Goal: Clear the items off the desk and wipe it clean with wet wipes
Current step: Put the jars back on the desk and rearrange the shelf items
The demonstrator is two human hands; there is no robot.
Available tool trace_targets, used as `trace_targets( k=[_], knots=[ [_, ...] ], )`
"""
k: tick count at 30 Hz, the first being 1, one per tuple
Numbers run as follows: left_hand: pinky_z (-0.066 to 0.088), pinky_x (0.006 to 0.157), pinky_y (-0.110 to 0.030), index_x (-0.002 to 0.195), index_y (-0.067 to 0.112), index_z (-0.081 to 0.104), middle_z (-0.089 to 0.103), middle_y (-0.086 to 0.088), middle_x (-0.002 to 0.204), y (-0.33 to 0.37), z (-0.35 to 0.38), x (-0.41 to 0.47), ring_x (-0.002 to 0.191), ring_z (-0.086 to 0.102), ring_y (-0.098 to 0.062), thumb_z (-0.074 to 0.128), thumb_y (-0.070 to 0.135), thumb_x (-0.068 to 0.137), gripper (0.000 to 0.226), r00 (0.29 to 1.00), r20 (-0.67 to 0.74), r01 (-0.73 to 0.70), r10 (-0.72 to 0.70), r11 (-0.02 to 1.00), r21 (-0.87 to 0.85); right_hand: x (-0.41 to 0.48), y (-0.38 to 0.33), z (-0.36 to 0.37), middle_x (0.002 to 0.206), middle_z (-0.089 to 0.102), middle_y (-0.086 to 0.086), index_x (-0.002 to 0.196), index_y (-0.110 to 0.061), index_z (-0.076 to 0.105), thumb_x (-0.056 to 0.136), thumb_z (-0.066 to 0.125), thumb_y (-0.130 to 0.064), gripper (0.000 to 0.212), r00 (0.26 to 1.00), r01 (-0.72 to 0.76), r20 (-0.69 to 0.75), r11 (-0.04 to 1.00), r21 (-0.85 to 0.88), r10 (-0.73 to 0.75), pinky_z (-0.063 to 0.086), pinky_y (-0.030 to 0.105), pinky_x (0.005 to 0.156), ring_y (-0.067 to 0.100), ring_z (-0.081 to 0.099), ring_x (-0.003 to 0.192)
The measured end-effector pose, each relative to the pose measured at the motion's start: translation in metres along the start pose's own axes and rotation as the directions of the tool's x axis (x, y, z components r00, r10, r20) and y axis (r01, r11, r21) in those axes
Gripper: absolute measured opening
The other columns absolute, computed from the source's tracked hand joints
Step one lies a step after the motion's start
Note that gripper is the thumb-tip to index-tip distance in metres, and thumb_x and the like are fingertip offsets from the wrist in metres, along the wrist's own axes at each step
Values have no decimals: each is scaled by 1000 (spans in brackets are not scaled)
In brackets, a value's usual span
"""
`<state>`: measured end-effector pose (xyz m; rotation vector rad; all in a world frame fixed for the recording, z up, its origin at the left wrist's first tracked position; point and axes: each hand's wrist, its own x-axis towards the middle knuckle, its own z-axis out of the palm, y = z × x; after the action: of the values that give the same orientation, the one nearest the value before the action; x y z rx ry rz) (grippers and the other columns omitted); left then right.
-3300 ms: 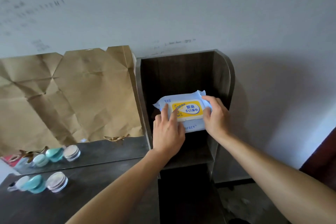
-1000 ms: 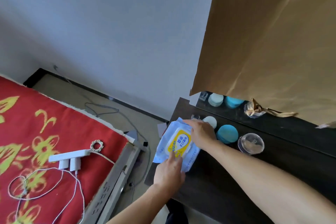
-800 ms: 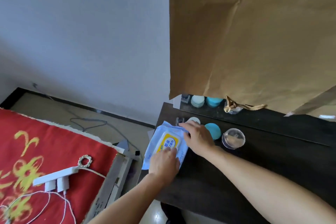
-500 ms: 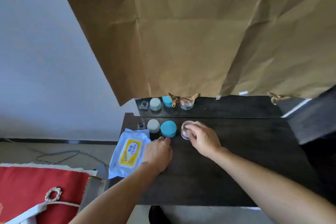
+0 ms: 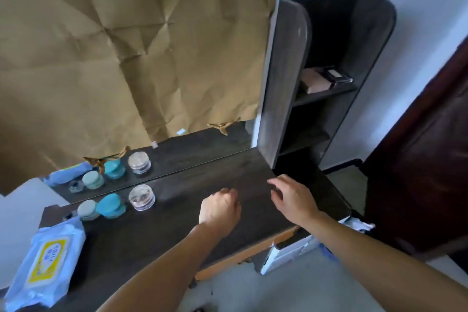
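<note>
Dark wooden desk [image 5: 177,223] stands against a mirror mostly covered by creased brown paper [image 5: 126,58], with a clear lidded jar [image 5: 141,197] near the glass. Just left of that jar sits a teal jar [image 5: 110,206], then a pale green jar [image 5: 88,209]; the wet wipes pack [image 5: 46,263] lies flat well left of the jar and nearer the viewer, at the corner. Right of the jar, the left hand [image 5: 219,208] is curled in a loose fist, nothing visibly held; farther right, the right hand [image 5: 293,199] is empty, fingers spread and relaxed.
</note>
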<state>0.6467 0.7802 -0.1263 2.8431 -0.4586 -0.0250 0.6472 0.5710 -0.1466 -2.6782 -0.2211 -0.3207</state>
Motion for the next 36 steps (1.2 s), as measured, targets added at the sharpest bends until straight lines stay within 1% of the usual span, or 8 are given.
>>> trace_targets(
  k=[10,14,19,22,29,31,34,36],
  knots=[
    [39,65,-30,94,15,58,62,-1,97,110,-12,101,86,62,-28,43,28,91,20,961,-119,-254,248,966,-38,21,109,-85,102,64,-3,112,-17,66,85,63,-18,27,972,-178,-165,983,-54,167,53,31,69,18,67,89],
    [52,70,-36,102,14,61,63,-1,98,142,-22,156,84,63,-25,45,26,92,23,931,-196,-333,308,936,-109,54,141,-116,103,62,-2,117,-17,63,89,58,-20,28,964,-214,-178,974,-79,198,49,26,70,16,65,88],
    [50,82,-33,113,15,59,55,-2,109,175,-40,220,101,53,-20,48,27,93,26,886,-277,-415,372,902,-116,96,170,-151,97,60,1,119,-14,62,90,57,-17,29,947,-253,-229,963,-94,226,39,21,69,18,60,83],
    [45,92,-34,120,13,56,50,-6,117,188,-48,252,107,47,-23,50,26,91,32,875,-306,-414,375,907,-72,114,184,-163,94,56,-1,120,-14,61,90,58,-17,30,937,-262,-262,962,-83,232,37,21,68,10,52,80],
    [41,99,-39,123,10,49,41,-11,128,210,-56,304,119,40,-29,49,32,91,38,923,-262,-303,282,952,-43,168,210,-186,115,59,2,121,-12,60,90,57,-15,31,944,-157,-309,981,-112,115,39,23,77,19,55,103],
    [39,102,-41,123,10,47,40,-12,131,214,-54,316,124,37,-30,50,36,91,41,931,-234,-290,279,957,-15,188,217,-189,122,57,4,122,-11,59,89,57,-14,33,952,-92,-300,989,-116,53,45,29,84,21,54,111],
    [24,114,-42,135,9,37,28,-16,147,218,-47,330,139,21,-33,45,45,92,57,957,-146,-244,251,968,67,217,226,-188,132,53,10,124,-7,57,88,57,-14,37,966,-33,-260,995,-95,7,44,42,99,27,46,125],
    [12,118,-42,145,10,24,16,-17,154,221,-40,336,144,9,-32,40,53,92,70,972,-108,-193,207,973,126,234,233,-187,139,47,11,131,-7,51,91,54,-19,41,980,17,-197,994,-112,-39,38,44,105,27,39,132]
  ],
)
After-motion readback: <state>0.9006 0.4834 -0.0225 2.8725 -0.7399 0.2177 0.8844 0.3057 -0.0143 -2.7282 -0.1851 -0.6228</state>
